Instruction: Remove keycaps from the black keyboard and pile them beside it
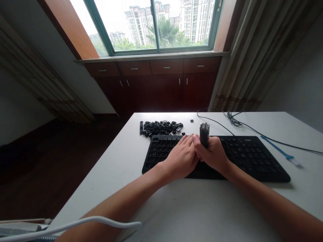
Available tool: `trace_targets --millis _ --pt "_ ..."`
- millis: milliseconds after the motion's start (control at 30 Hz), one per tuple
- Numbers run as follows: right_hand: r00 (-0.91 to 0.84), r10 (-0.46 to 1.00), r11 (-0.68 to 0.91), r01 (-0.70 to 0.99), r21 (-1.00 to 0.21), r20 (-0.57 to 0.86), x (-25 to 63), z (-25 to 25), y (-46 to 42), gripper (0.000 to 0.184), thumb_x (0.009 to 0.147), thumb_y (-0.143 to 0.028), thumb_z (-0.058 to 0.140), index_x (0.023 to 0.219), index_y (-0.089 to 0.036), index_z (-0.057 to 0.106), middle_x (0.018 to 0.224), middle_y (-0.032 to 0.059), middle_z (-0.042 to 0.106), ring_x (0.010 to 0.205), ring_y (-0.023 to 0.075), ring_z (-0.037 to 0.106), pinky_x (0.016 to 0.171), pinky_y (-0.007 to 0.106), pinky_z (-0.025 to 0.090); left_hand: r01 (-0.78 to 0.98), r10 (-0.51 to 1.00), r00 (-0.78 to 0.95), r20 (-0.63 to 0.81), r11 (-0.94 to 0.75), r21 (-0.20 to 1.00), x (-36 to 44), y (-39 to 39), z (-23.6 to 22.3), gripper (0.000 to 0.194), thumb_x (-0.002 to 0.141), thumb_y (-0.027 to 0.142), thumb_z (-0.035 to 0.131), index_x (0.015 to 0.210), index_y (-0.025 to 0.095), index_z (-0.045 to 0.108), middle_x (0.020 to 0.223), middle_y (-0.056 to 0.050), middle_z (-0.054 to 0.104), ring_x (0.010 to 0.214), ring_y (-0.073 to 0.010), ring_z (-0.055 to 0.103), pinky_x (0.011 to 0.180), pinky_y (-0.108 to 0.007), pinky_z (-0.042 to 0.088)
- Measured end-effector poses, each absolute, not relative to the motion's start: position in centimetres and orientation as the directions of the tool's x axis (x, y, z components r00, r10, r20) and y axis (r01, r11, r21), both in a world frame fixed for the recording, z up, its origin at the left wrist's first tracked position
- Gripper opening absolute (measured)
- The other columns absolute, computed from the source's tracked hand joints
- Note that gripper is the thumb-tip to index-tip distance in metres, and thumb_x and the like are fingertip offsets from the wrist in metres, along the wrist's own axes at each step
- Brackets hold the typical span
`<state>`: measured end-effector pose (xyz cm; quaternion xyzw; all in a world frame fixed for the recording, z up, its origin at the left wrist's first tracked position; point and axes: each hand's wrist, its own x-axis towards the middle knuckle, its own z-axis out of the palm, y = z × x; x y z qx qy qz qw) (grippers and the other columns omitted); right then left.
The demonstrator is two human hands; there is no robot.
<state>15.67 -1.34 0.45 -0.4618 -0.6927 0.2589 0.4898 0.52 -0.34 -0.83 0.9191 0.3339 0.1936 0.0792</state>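
Clock: read from where the hands meet, 12 straight away from the person.
Keyboard: the black keyboard point(243, 156) lies on the white table point(196, 208), right under both hands, stretching from 9 to about 4 o'clock; square sockets show at its 9 o'clock end.
Right hand: the right hand point(214, 153) is clenched around a dark tool point(204, 134), held upright over the keyboard with metal prongs at its top.
Left hand: the left hand point(182, 156) lies over the keyboard, back up, its fingertips meeting the right hand; its underside is hidden, so whether it grasps anything cannot be told.
Keycaps: a heap of black keycaps point(161, 128) at 10 o'clock, just beyond the keyboard's far edge; one loose cap point(192, 120) near 12.
Cord: a thin black cord point(233, 120), tangled between 1 and 2 o'clock.
Brush: a blue brush point(277, 148) at 3 o'clock, beside the keyboard.
Cable: a white cable point(98, 219) at 8 o'clock, in the foreground.
Cabinet: a dark red cabinet point(156, 87) at 11 o'clock, below the window point(141, 27).
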Motion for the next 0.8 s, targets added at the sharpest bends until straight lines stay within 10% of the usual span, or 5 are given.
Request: trace_targets --millis 567,800 --pt "0.163 0.927 0.322 0.112 -0.940 0.337 15.4 0.7 -1.2 0.049 0.097 -0.043 0.056 0.054 -0.021 0.048 0.046 -0.0037 0.047 0.041 0.0099 0.045 0.045 0.024 0.039 0.585 0.693 0.636 0.340 -0.720 0.373 0.9 -0.9 -0.2 0.057 0.104 0.027 0.038 0.155 0.006 0.022 0.158 -0.025 0.038 0.151 -0.0308 0.033 0.125 -0.053 0.031" --pt "0.234 0.941 0.263 -0.056 -0.963 0.243 15.8 0.7 -0.4 0.049 0.095 -0.040 0.058 0.052 -0.022 0.043 0.044 -0.0054 0.043 0.036 0.0078 0.040 0.037 0.023 0.033 0.563 0.719 0.579 0.384 -0.694 0.449 -0.1 -0.8 -0.1 0.056 0.095 0.041 0.061 0.143 0.015 0.045 0.143 -0.017 0.055 0.133 -0.0315 0.053 0.112 -0.050 0.048"
